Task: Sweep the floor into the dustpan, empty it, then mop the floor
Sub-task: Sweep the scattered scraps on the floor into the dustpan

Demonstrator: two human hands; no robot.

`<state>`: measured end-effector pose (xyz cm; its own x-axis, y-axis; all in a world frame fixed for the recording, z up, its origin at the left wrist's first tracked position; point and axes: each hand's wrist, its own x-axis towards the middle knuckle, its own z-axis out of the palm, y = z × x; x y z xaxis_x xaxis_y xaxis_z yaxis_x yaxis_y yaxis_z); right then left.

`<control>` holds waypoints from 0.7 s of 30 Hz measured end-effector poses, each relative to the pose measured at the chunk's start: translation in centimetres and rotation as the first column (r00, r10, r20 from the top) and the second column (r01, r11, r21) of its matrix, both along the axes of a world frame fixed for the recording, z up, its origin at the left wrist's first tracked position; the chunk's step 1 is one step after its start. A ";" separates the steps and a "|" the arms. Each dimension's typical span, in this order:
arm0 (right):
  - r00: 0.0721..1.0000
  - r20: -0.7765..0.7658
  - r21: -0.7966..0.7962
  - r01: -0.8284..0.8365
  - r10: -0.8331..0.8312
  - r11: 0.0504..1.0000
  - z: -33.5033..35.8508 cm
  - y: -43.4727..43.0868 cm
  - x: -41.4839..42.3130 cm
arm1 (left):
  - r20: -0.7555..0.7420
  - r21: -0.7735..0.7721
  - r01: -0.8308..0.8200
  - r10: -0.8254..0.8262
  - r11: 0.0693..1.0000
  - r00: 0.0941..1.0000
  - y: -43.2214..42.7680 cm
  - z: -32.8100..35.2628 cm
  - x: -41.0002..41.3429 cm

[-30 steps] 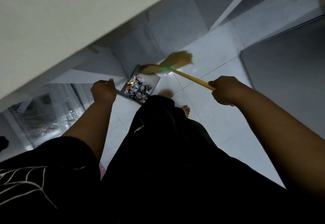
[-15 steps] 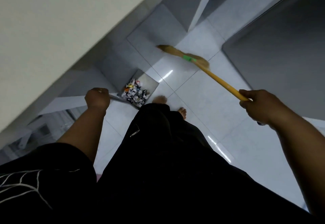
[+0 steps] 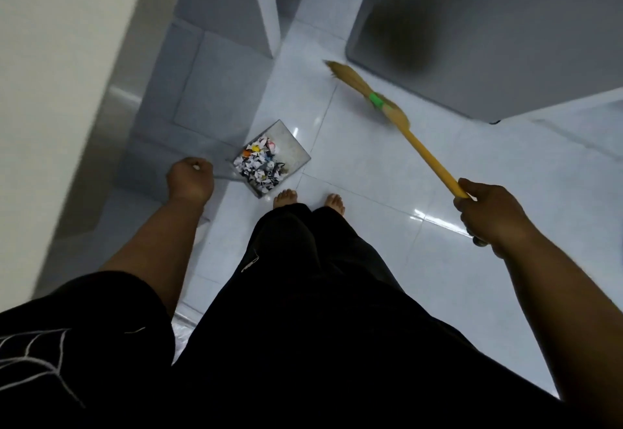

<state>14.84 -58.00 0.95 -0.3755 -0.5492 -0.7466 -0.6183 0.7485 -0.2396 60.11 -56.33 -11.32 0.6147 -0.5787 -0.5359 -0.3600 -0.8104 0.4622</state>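
Dustpan (image 3: 292, 153), handle (image 3: 225, 178) in left hand (image 3: 190, 179)

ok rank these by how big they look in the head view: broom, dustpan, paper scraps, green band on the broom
Largest to smallest:
1. broom, by far the longest
2. dustpan
3. paper scraps, covering only part of the dustpan
4. green band

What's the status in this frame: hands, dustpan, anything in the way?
Left hand grips dustpan handle, right hand grips broom handle. Dustpan holds paper scraps, close to bare feet. Broom head out right, apart from pan; bare tile between.
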 end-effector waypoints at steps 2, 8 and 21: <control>0.997 -0.009 -0.003 0.077 -0.077 0.997 -0.4 2.0 -1.7 | 0.029 -0.007 0.095 -0.095 0.995 0.995 -2.1 0.0 -1.6; 0.939 -0.066 -0.011 0.336 -0.336 0.942 -1.6 7.7 -7.3 | 0.051 -0.037 0.342 -0.340 0.939 0.939 -8.0 -0.2 -7.3; 0.818 -0.218 0.008 0.547 -0.533 0.837 -8.8 2.7 -16.1 | 0.165 0.045 0.467 -0.468 0.883 0.868 -15.3 -1.3 -16.7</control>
